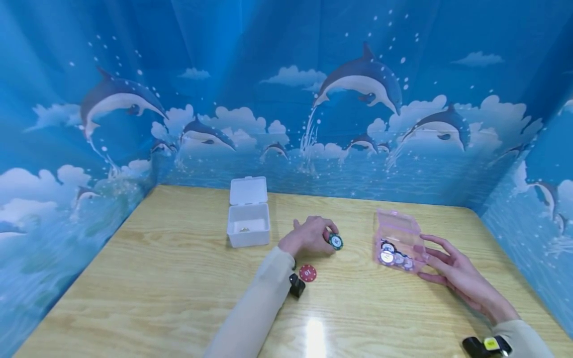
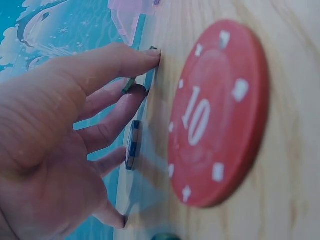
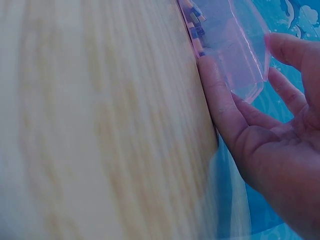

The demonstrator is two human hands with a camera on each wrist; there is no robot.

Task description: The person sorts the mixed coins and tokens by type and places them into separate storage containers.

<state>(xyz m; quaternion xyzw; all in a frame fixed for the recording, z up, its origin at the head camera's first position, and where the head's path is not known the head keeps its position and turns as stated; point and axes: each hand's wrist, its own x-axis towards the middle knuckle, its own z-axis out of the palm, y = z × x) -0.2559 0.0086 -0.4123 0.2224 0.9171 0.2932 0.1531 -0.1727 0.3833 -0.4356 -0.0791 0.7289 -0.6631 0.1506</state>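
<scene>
At the near side of a wood-grain table, two pale sleeves are seen, with a black device worn on the right wrist and a second device on the left. Just beside the latter, a red chip marked 10 is laid flat on the wood.

Well to the right, an open pink box is touched at its right end by the right hand, whose fingers are spread wide. Through the clear pink wall, several black and blue-and-white chips are seen gathered along the near side, while the lid is tipped back at the far side.

Near the table's middle, a green chip with a white centre is pinched, tilted, between the thumb and fingers of the left hand. From the left wrist, a blue chip is shown lying just beside another fingertip; whether it is touched cannot be told.

Farther left, a white box is stood with its cover raised; inside, a golden thing is seen, too small to be named. Behind the table, a blue curtain printed with dolphins is hung.
</scene>
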